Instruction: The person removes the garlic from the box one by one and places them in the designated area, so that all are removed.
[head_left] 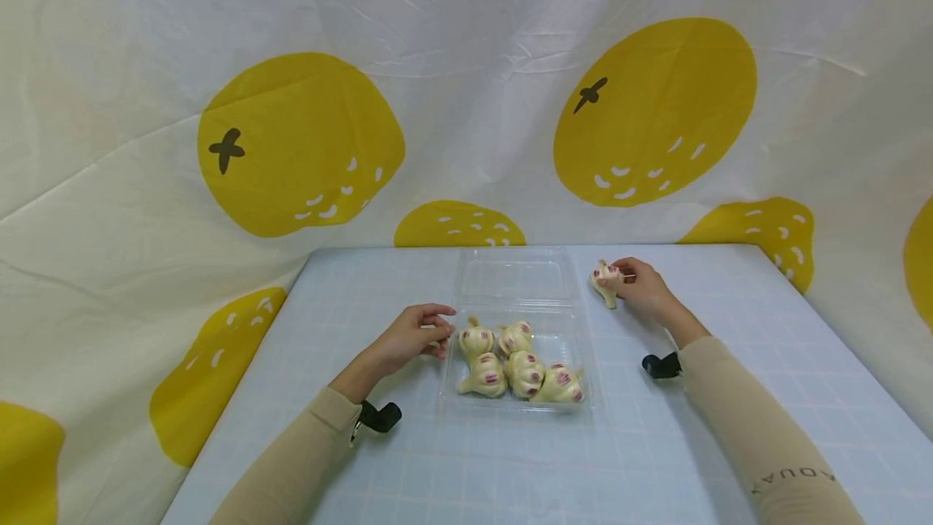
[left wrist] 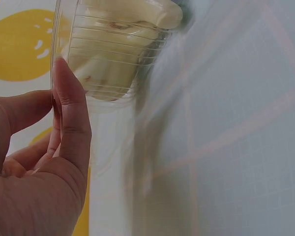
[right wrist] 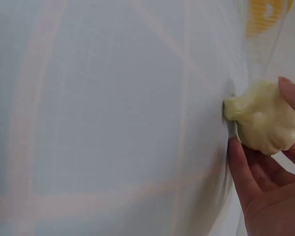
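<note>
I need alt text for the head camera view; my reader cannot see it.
A person's right hand holds a purple-marked cream garlic bulb to the right of an open rectangular box of clear plastic with five similar bulbs inside. The left hand pinches the box's left edge. Behind the pale blue checked tabletop hangs a white cloth printed with yellow lemons.

1. Dark lettering point(head_left: 796, 474) stands on the beige right sleeve point(head_left: 758, 429), printed on the forearm, low in the head view.
2. It seems to read "AQUA", in capitals; the slant and the curve of the cloth distort the letters, so the spelling is not certain.
3. A further small dark mark stands at the left end of the lettering, just beside it, too small to tell as letter or sign.
</note>
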`<state>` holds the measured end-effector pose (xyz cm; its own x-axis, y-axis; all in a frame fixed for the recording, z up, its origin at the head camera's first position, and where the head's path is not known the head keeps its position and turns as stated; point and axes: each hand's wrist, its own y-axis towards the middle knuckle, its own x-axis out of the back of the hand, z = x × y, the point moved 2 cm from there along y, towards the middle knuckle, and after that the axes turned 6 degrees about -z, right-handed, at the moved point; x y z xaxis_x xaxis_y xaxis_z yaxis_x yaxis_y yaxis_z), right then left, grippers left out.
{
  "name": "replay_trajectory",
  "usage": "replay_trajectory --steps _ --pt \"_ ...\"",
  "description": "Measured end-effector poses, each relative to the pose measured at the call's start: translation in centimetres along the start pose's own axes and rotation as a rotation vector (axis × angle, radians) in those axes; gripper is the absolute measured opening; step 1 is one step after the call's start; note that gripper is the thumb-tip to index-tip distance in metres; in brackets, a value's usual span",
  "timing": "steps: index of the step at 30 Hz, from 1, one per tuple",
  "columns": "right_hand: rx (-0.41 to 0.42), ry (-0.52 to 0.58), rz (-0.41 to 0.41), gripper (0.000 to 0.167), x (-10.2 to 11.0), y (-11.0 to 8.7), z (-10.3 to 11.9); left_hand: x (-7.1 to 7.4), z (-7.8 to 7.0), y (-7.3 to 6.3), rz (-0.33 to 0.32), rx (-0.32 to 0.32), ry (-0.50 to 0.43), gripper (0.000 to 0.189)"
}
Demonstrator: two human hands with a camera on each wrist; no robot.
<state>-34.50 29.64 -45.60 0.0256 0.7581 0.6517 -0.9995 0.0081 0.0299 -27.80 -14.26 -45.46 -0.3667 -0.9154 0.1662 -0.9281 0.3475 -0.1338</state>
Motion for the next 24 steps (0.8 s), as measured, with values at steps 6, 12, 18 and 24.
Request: replay_trajectory --steps 6,12,18,24 --pt "-0.010 -0.006 0.010 0.061 -0.24 -0.17 -0.01 -0.10 0.05 -0.07 -0.003 0.002 0.001 0.047" --pt "-0.013 -0.024 0.009 0.063 -0.42 -0.38 -0.07 -0.18 0.22 -0.14 -0.004 0.002 0.003 0.047" --pt "-0.009 -0.050 0.007 0.066 -0.25 -0.47 -0.09 -0.20 0.15 -0.16 -0.003 0.002 -0.001 0.047" --pt "0.006 -0.066 -0.001 0.065 0.09 -0.46 -0.25 -0.13 -0.07 -0.14 -0.005 -0.002 -0.005 0.047"
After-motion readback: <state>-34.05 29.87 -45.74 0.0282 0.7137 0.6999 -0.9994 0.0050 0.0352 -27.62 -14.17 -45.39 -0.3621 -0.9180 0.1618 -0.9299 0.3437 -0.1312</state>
